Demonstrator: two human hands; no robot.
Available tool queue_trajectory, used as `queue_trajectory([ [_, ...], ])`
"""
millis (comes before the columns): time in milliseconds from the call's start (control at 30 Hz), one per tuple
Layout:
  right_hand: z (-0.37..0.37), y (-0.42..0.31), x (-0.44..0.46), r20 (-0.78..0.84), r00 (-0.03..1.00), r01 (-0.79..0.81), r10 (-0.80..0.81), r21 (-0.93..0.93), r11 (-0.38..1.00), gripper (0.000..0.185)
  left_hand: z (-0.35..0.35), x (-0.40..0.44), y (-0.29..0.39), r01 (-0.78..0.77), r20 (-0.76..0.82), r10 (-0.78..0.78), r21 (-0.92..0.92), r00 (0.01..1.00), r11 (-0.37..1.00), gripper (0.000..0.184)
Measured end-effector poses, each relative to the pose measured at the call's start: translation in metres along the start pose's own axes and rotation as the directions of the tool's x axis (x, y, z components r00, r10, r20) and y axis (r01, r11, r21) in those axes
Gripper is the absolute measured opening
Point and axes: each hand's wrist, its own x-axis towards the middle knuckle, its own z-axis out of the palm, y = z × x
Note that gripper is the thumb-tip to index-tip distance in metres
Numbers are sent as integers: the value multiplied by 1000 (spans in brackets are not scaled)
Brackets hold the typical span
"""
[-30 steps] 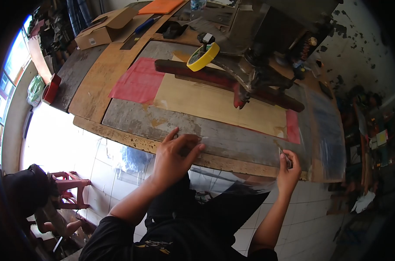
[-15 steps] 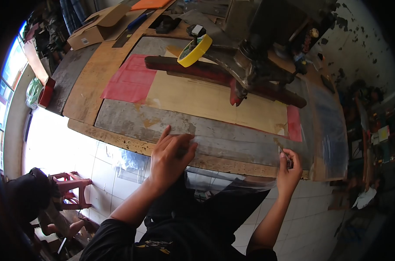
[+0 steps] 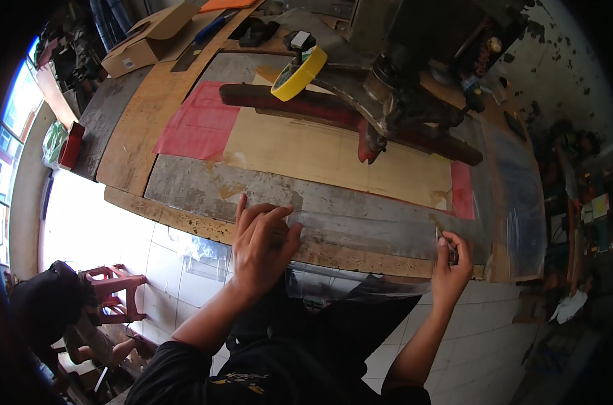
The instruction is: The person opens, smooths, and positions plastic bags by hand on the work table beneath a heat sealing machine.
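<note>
Worn bench [image 3: 127, 142] spans mid-frame; below centre, left hand [image 3: 258, 250] and right hand [image 3: 453, 263] fingers pinch 2 ends of a clear plastic sheet [image 3: 360, 226].

You can read no words, numbers or brands here; the few marks in your view are too small or blurred to make out. Toward your upper left, the cardboard box [image 3: 151, 42] carries a small white label [image 3: 128, 63] low on its side, with dark marks that you cannot resolve into letters or digits. On the front of your black shirt [image 3: 185, 368], a yellowish and pale print [image 3: 242, 383] shows slanted, letter-like shapes, yet you cannot tell what they spell. At your far right, a pale yellowish sheet [image 3: 598, 205] sits too deep in the blur for you to tell whether it bears writing.
</note>
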Motion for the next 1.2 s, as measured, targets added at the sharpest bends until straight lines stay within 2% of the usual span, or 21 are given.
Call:
queue_trajectory([
  [267,1,-1,-2,-25,999,31,-32,-20,999,12,0,1,2,48,12,-47,-21,999,999,34],
  [567,0,-8,-6,-48,998,44,-46,-47,998,14,-4,8,7,31,61,-36,84,997,996,23],
  [633,-1,-11,-7,-63,987,135,-147,-166,977,20,-7,10,8,7,79,-15,99,997,995,23],
  [667,-2,-15,-4,-65,987,138,-150,-164,977,20,-8,12,8,6,75,-13,100,997,995,23],
  [733,-5,-20,2,20,895,434,-446,-274,858,30,-9,16,8,-18,111,6,107,994,994,23],
  [767,-7,-19,3,17,895,433,-446,-274,859,30,-11,20,8,-21,110,9,107,994,994,23],
  [833,-12,-16,4,206,899,421,-387,-164,892,35,-15,28,6,23,182,-39,92,982,996,25],
  [967,-10,-24,0,198,882,454,-428,-112,884,32,-19,35,-5,31,161,-55,148,985,988,24],
  [1033,-7,-25,-2,154,921,375,-359,-98,922,30,-15,33,-12,8,129,-30,165,991,986,22],
  [1200,1,-13,-3,114,907,413,-405,-54,909,21,-15,32,-12,54,57,-66,195,996,979,20],
])
